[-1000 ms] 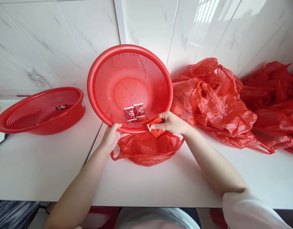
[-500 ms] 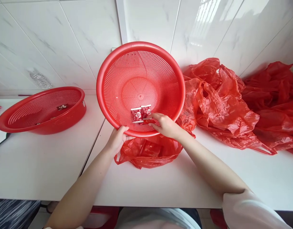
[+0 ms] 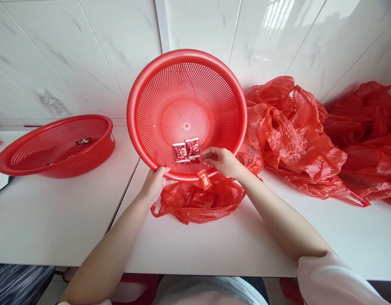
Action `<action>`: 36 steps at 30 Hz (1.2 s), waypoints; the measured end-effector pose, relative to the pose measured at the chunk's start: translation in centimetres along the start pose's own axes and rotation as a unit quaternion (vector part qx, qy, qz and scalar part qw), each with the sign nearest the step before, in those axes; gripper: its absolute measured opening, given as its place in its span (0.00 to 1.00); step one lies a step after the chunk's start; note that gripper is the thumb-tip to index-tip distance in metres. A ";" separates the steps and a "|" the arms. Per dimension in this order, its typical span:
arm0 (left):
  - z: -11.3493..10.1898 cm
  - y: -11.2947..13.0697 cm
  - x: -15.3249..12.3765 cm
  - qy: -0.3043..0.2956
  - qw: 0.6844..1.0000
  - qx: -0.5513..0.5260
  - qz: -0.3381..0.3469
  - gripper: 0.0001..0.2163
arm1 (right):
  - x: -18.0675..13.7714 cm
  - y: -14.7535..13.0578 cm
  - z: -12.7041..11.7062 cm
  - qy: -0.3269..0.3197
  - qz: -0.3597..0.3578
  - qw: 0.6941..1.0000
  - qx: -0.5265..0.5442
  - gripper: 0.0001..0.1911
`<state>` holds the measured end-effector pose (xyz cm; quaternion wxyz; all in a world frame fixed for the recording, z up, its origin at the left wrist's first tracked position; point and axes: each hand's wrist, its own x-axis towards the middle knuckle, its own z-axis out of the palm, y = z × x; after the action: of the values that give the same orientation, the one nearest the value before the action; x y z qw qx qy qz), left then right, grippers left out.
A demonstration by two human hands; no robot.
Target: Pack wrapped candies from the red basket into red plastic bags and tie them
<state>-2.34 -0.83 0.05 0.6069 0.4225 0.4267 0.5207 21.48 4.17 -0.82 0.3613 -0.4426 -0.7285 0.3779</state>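
My left hand (image 3: 155, 183) grips the lower rim of a red perforated basket (image 3: 170, 80), holding it tilted up toward me. Two small red packets (image 3: 186, 150) lie stuck near the basket's lower inner wall. My right hand (image 3: 221, 161) reaches into the basket beside them, fingers loosely curled and touching the mesh. Another small red packet (image 3: 204, 178) is in the air just below the rim, above an open red plastic bag (image 3: 198, 201) on the white counter (image 3: 233, 241).
A second red basket (image 3: 55, 146) holding a few small packets sits on the counter at left. A heap of crumpled red plastic bags (image 3: 313, 135) fills the right side against the tiled wall. A red stool shows under the counter edge.
The tilted basket shifted right and up. My right hand let go of the bag's edge, moved into the basket, and one packet has slid over the rim toward the bag.
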 end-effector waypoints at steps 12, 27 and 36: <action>0.3 -0.3 -0.3 -0.041 0.998 -0.036 -0.038 0.15 | -1.4 -1.5 0.4 -0.035 -0.128 0.977 -0.167 0.15; 0.5 -0.5 -0.3 -0.019 0.999 -0.014 -0.022 0.12 | -0.3 -0.2 0.6 0.020 -0.078 0.992 -0.098 0.14; 0.0 -0.5 -0.1 -0.016 1.000 -0.011 -0.020 0.10 | 0.1 0.1 -0.3 -0.026 0.014 0.992 0.124 0.11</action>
<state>-2.24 -1.01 -0.46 0.6282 0.4153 0.4198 0.5066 21.76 4.32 -0.72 0.3891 -0.3944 -0.6792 0.4813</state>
